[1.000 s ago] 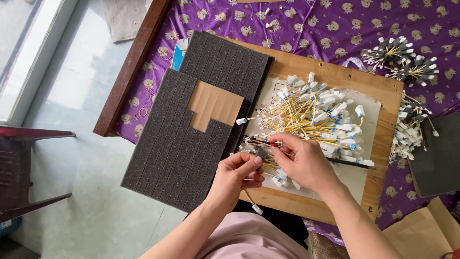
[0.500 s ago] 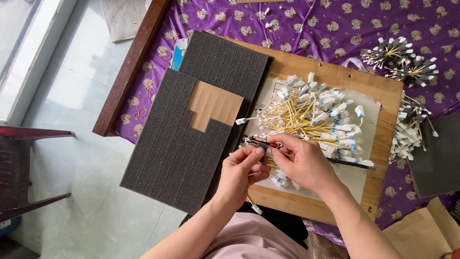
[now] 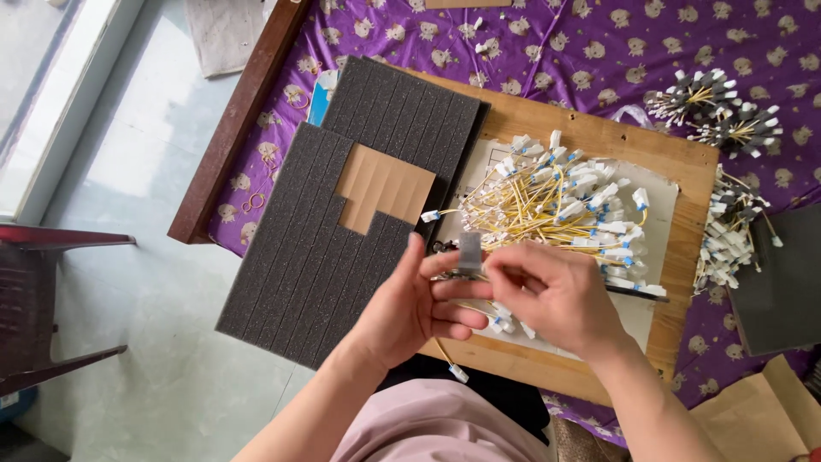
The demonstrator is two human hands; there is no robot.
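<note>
Purple patterned bedcloth (image 3: 547, 51), wooden board (image 3: 590, 137), grey foam sheets (image 3: 308, 257), cable bundles (image 3: 714, 107)

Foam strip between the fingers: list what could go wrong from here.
1. The grey foam strip is pinched only at the fingertips of the left hand and right hand; it may slip or tear.
2. A yellow cable dangles below the hands, past the wooden board, and could snag.
3. The foam sheet overhangs the bed's edge and might slide to the floor.
</note>
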